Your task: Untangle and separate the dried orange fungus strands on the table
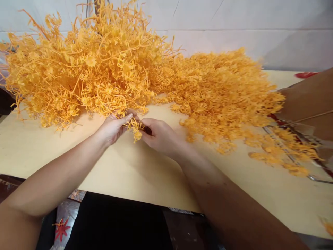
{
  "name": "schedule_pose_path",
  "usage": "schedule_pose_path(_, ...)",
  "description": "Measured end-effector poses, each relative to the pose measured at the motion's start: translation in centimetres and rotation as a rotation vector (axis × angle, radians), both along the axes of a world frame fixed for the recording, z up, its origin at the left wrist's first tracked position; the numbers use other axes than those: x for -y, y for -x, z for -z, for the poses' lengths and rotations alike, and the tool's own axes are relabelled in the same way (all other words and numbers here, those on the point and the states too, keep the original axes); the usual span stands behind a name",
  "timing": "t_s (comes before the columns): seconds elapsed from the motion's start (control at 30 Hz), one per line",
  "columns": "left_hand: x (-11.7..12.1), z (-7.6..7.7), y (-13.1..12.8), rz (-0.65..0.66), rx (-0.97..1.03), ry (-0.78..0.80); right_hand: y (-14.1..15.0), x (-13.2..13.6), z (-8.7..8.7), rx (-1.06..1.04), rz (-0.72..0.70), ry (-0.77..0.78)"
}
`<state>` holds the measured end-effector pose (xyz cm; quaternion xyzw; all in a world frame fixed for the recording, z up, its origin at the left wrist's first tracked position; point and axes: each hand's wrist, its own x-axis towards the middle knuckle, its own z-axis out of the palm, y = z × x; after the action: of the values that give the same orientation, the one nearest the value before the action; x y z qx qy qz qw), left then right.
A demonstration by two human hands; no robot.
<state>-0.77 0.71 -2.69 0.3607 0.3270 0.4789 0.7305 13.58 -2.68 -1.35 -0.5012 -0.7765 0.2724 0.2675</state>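
A big heap of orange plastic flower sprigs (85, 66) covers the left back of a pale yellow table (125, 173). A second, flatter heap (223, 93) of the same orange pieces spreads to the right. My left hand (113, 127) and my right hand (158, 133) meet at the near edge of the heaps. Both pinch one small orange sprig (135, 129) between fingertips, and its tip hangs down between them. My forearms reach in from the bottom left and the bottom right.
A brown cardboard box (309, 97) stands at the right edge, with a metal rack or frame (299, 163) under loose orange pieces. A white tiled wall (234, 31) runs behind. The table's front edge sits over a dark floor area (111, 222).
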Motion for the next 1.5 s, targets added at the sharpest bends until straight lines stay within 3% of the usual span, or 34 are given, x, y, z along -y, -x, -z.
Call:
schedule_pose_path(0.17, -0.2, -0.1, 0.2, -0.028, -0.018, 0.003, 0.6, 0.0, 0.7, -0.019, 0.006, -0.015)
schedule_pose_path(0.37, -0.4, -0.5, 0.0, -0.155, -0.152, 0.073, 0.6, 0.5, 0.9, -0.003, 0.012, 0.026)
schedule_pose_path(0.63, 0.1, 0.2, -1.1, -0.173, -0.231, -0.02, 0.4, 2.0, 1.2, 0.067, 0.026, -0.068)
schedule_pose_path(0.73, -0.5, 0.8, -1.0, -0.197, -0.268, -0.025, 0.9, 3.4, 1.2, 0.094, 0.045, -0.051)
schedule_pose_path(0.87, -2.3, 1.1, 0.3, -0.417, -0.282, 0.007, 1.4, 6.9, 1.4, 0.174, -0.159, -0.069)
schedule_pose_path(0.97, -2.5, 0.8, 1.0, -0.366, -0.258, -0.036, 0.7, 8.0, 1.5, 0.026, -0.018, 0.033)
schedule_pose_path(1.07, -1.5, 0.3, 0.9, -0.224, -0.285, -0.111, 0.0, 6.4, 1.2, -0.282, 0.223, 0.331)
schedule_pose_path(1.17, -0.9, 0.2, 0.6, -0.167, -0.321, -0.173, 0.2, 3.9, 0.6, -0.498, 0.347, 0.517)
schedule_pose_path(1.3, -1.4, 0.7, 0.7, -0.177, -0.267, -0.219, 0.6, 2.2, 0.3, -0.518, 0.417, 0.55)
schedule_pose_path(1.5, -1.6, 0.8, 0.6, -0.152, -0.186, -0.188, -0.2, 1.2, 0.6, -0.631, 0.359, 0.579)
